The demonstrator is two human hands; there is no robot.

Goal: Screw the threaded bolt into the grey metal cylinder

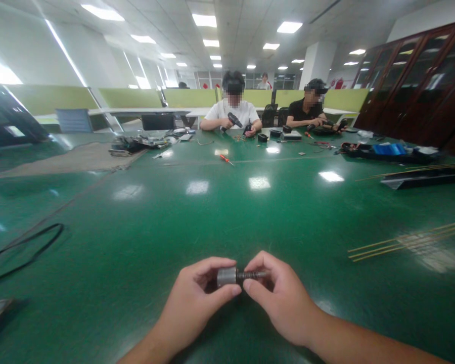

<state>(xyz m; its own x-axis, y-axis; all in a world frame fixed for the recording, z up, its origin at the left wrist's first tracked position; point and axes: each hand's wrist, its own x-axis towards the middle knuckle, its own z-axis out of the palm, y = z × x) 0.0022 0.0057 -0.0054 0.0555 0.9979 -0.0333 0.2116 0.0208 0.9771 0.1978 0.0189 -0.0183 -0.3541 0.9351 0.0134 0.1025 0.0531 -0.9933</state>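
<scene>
Close to me, low in the head view, a small grey metal cylinder (226, 276) lies sideways above the green table. A thin dark rod (248, 275) with coil-like ridges sticks out of its right end. My left hand (195, 290) is closed around the cylinder, thumb below and fingers above. With thumb and fingertips, my right hand (284, 293) pinches the ridged rod, whose far tip is partly hidden by the fingers. Whether the ridges are a spring or a thread, I cannot tell.
Thin brass-coloured rods (405, 241) lie to the right, below a black metal channel (424, 177). An orange screwdriver (225, 158) is farther off. Across the table, one person (233, 108) holds a power drill (234, 120); another (307, 111) handles parts. A black cable (41, 247) loops at left.
</scene>
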